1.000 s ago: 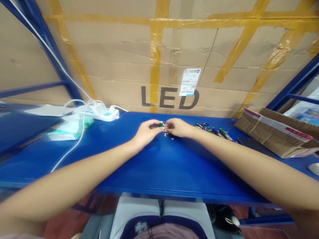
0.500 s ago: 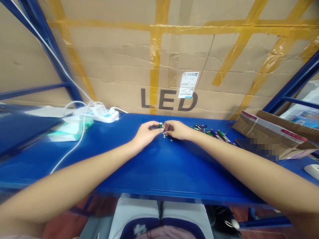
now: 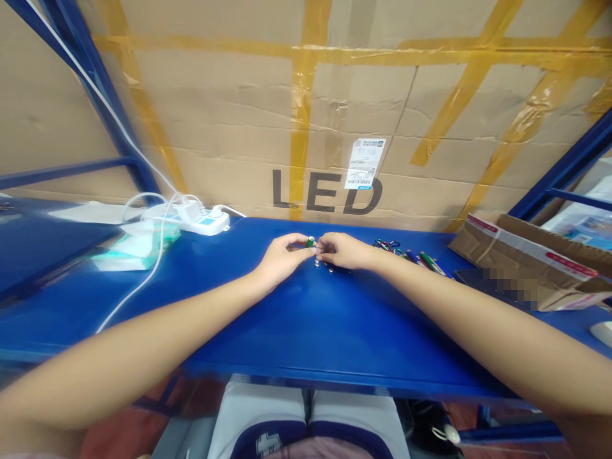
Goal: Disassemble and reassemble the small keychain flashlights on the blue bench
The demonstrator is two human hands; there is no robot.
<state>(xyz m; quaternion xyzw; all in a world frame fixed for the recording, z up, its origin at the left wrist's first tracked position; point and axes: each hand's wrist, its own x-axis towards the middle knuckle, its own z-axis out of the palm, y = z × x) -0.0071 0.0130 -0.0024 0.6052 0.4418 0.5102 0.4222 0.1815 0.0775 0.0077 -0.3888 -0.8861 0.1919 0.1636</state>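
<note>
Your tabletop [image 3: 306,325] is smooth and glossy, like painted metal. The green cylinder [image 3: 310,242] you hold has a shiny finish, and the small pieces [image 3: 316,262] below it gleam like polished metal. You face a large cardboard panel [image 3: 229,127], matt and creased, crossed by glossy plastic tape [image 3: 300,115] and bearing a smooth paper label [image 3: 366,162]. To your left, the power strip [image 3: 211,222] looks like smooth, hard plastic. Your trousers [image 3: 262,400] are matt cloth.
</note>
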